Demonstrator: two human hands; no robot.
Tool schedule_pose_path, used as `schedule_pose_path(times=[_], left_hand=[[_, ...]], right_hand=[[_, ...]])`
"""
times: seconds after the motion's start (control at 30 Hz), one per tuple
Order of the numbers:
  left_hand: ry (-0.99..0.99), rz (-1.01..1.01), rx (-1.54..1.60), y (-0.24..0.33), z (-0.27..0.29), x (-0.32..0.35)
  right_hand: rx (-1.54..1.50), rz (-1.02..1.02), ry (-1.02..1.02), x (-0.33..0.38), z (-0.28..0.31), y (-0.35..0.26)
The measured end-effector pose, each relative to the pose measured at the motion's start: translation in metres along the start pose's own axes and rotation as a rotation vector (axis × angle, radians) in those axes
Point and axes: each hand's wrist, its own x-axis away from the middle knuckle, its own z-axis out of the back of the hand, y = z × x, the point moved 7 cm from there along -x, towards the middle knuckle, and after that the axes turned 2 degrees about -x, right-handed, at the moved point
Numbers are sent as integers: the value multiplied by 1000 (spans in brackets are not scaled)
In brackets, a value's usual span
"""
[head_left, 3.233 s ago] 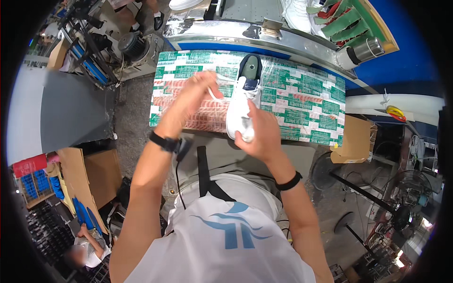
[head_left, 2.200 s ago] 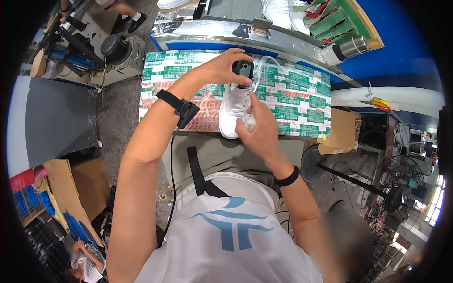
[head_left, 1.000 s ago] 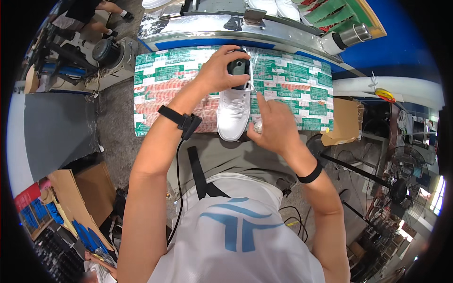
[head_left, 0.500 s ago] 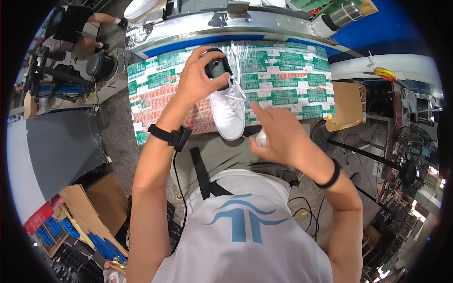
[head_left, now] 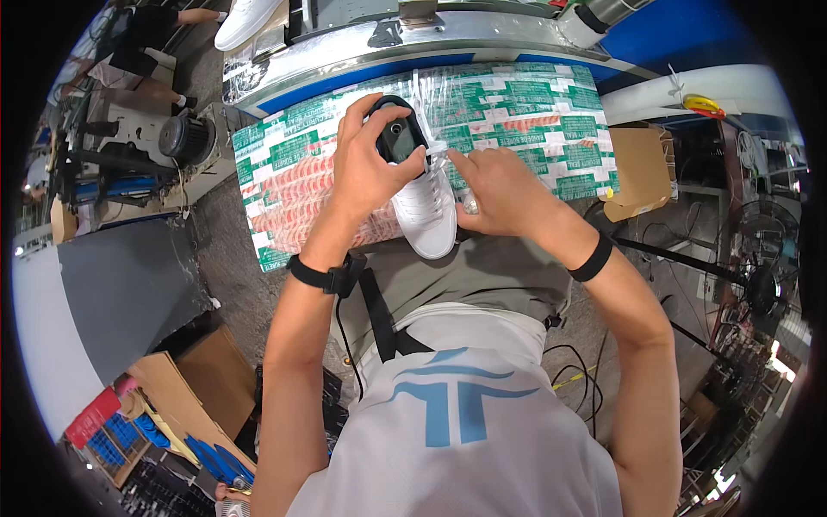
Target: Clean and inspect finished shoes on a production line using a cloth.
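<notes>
A white lace-up sneaker (head_left: 422,215) lies on the tape-covered work surface, toe toward me, its dark opening facing up. My left hand (head_left: 366,159) is closed round its heel end, fingers on the far rim of the opening and thumb on the near side. White laces (head_left: 428,191) run down its front. My right hand (head_left: 504,191) is at the shoe's right side, index fingertip at the top of the lacing beside the tongue. Between its curled fingers and thumb shows a small silvery-white object (head_left: 469,207), too little visible to name.
The work surface (head_left: 543,142) is wrapped in green, white and red printed tape. Beyond it runs a metal conveyor edge (head_left: 336,56) with another white shoe (head_left: 245,21). A cardboard box (head_left: 642,172) stands at the right; a motor (head_left: 185,138) sits at the left.
My right hand has moved up and inward from beside the toe to the top of the lacing. The loose lace that stood out there is now mostly hidden near the fingers. My left hand keeps its hold.
</notes>
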Motion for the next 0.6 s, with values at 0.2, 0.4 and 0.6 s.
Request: schedule_pose_path(times=[0.2,0.4,0.6], left_hand=[[11,-94,-35,1,3,19],[-96,159,180,-49,4,32],[-119,89,128,-17,14,16]], right_hand=[[76,-160,62,40,38,-11],[-316,-252,-134,65,35,-50],[-34,-245,-6,46,10,-13]])
